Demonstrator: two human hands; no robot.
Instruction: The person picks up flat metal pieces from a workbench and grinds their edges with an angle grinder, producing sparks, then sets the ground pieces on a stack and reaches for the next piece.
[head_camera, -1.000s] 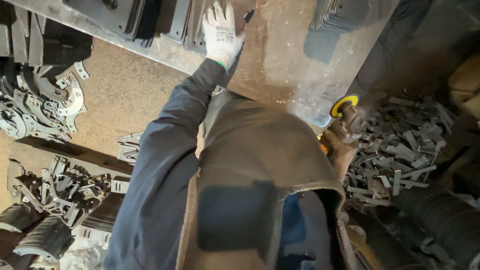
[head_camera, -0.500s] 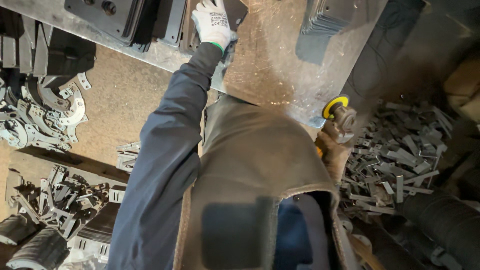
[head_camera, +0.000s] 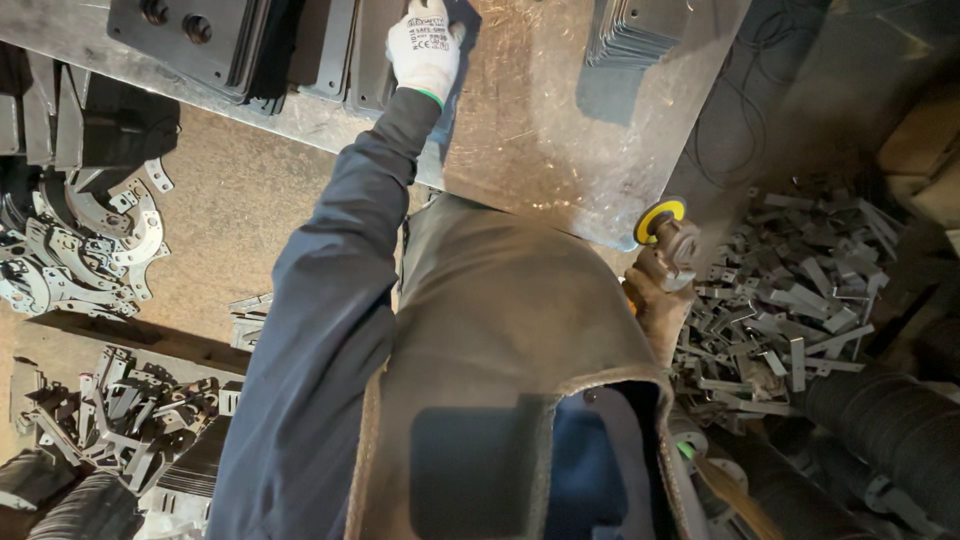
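Left grip (head_camera: 424, 48) closed on dark plate (head_camera: 462, 30) — right grip hidden.

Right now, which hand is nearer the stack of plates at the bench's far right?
Left. The left hand rests on a dark plate left of the stack; the right hand holds a grinder below the bench.

Dark flat steel plate (head_camera: 462, 30) under my white-gloved left hand (head_camera: 424, 48), lying flat on the scratched workbench's far side, beside a row of like plates. Angle grinder (head_camera: 668, 240), yellow disc, in my right hand (head_camera: 655, 305), off the bench's near right corner.
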